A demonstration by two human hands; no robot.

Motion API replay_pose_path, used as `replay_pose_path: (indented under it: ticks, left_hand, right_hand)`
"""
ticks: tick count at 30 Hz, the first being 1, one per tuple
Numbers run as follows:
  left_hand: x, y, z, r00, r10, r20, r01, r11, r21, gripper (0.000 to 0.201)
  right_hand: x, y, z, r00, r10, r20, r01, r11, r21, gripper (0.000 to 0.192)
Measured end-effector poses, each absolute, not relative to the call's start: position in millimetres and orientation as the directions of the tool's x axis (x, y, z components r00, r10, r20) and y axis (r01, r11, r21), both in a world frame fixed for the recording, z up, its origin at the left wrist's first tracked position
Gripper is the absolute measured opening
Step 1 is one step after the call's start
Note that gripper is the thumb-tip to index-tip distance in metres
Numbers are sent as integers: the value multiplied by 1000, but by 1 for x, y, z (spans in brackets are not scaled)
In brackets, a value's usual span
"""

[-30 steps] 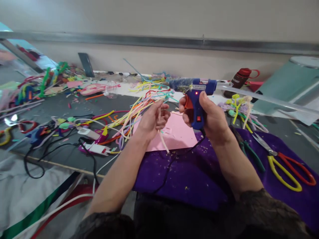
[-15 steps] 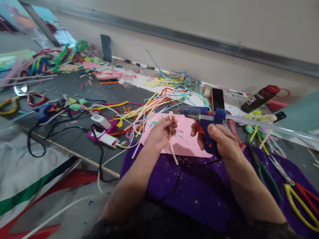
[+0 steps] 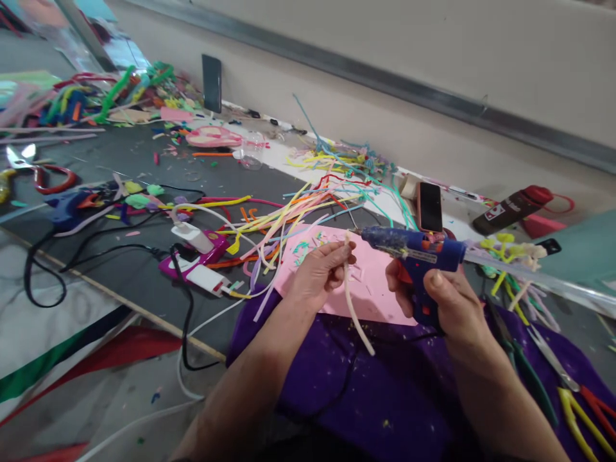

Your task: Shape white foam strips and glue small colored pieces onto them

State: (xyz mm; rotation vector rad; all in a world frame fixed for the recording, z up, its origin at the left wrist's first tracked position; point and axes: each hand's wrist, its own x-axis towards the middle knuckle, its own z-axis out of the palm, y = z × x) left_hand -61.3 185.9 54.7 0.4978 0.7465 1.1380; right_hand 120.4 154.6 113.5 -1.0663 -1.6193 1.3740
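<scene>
A plain beige wall [image 3: 433,38] with a grey rail [image 3: 366,80] backs the dark table [image 3: 120,160].

1. Glue gun [image 3: 418,258]: blue body with an orange trigger, its casing flecked with dried glue. It is held level above the pink sheet, nozzle pointing left toward the top end of the strip. A clear glue stick projects from its rear to the right. A black cord hangs from the grip
2. Cream strip [image 3: 355,301]: thin, pale, slightly curved. It is held near its top end, close to the nozzle; the lower end hangs free, slanting down to the right over the purple cloth
</scene>
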Motion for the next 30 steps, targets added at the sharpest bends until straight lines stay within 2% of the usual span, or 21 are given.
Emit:
replay_pose_path:
  ticks: [13,18,30]
  left_hand:
    - [-59,186,51,174,951,-257,-662,306,684,27]
    - [-60,186,52,166,953,-252,-663,297,687,27]
    - [-59,185,51,165,956,-241,-631,290,720,31]
  right_hand:
    - [130,155,102,-377,923,73,194,156,-969,37]
    - [127,156,103,-410,908,83,251,200,-947,44]
    - [124,157,98,-409,909,77,216,179,-960,42]
